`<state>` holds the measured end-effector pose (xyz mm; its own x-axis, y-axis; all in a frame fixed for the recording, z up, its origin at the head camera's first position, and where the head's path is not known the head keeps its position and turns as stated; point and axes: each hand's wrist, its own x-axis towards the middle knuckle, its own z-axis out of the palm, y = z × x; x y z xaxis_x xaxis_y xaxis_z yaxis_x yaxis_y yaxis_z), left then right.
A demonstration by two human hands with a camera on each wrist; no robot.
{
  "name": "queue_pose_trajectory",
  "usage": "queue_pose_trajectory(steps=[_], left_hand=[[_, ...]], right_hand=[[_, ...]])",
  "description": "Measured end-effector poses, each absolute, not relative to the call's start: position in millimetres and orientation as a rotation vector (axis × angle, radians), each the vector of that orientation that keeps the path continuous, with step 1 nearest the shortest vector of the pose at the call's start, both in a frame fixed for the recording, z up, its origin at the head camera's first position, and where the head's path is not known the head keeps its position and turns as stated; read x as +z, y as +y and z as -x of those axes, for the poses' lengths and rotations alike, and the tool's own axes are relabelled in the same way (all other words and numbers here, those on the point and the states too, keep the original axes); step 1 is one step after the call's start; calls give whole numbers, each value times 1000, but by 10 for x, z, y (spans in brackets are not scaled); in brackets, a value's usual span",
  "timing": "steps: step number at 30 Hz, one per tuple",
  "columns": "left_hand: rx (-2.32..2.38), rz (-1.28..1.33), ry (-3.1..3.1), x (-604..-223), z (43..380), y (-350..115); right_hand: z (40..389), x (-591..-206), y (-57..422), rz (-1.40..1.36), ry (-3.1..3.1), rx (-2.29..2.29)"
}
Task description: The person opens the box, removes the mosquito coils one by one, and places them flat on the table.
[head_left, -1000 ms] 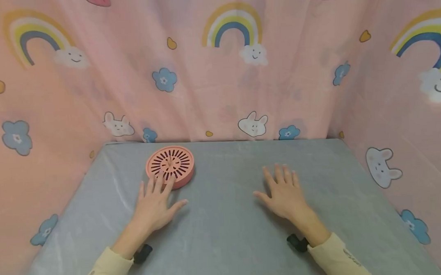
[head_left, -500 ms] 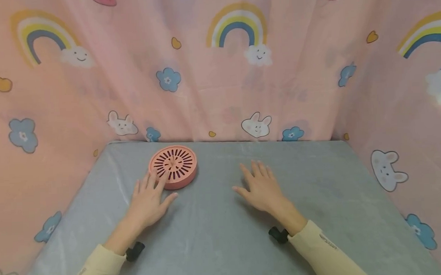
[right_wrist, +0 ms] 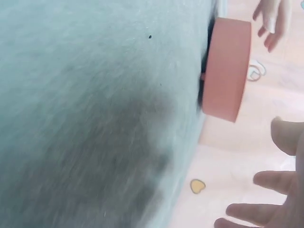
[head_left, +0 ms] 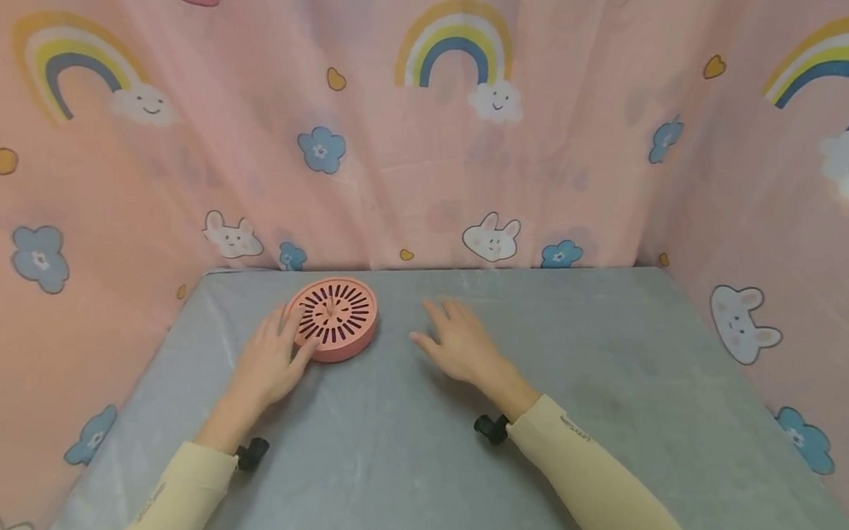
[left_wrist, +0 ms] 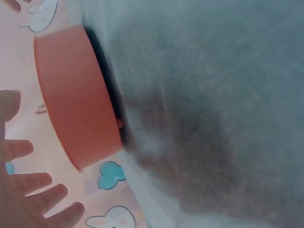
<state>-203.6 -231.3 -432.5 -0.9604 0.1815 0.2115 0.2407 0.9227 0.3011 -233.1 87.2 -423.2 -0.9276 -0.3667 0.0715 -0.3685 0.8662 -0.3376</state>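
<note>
A round coral-pink box (head_left: 347,328), like a mosquito coil holder, stands on the grey-covered table. Its lid has radial slots and a small upright ring in the middle. My left hand (head_left: 268,357) is at its left side, fingers spread and slightly bent, overlapping the rim in the head view. The left wrist view shows the smooth side wall of the box (left_wrist: 78,99), with the left fingers (left_wrist: 35,183) apart from it. To the right, my right hand (head_left: 464,346) hovers over the table, fingers loosely extended and holding nothing. The right wrist view shows the box (right_wrist: 227,69) beyond those fingers.
A grey cloth covers the table (head_left: 404,456). Pink curtains (head_left: 393,187) with rainbows, rabbits and flowers hang along the back and both sides. A small black device (head_left: 492,429) sits under each wrist.
My right hand has moved left and forward, nearer the box. The left hand has shifted to the box's left side and turned toward it. The box has stayed in place.
</note>
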Motion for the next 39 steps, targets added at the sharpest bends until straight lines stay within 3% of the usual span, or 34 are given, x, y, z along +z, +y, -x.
queue_pose_trajectory(steps=[25,39], left_hand=[[-1263,92,-2852,-4482,2523,-2452],[-1462,3,-2850,-4567,2610,-2490]], right_hand=[[2788,-4425,8,-630,-2925,1111],[2784,-4596,-166,-379,-2751,1650]])
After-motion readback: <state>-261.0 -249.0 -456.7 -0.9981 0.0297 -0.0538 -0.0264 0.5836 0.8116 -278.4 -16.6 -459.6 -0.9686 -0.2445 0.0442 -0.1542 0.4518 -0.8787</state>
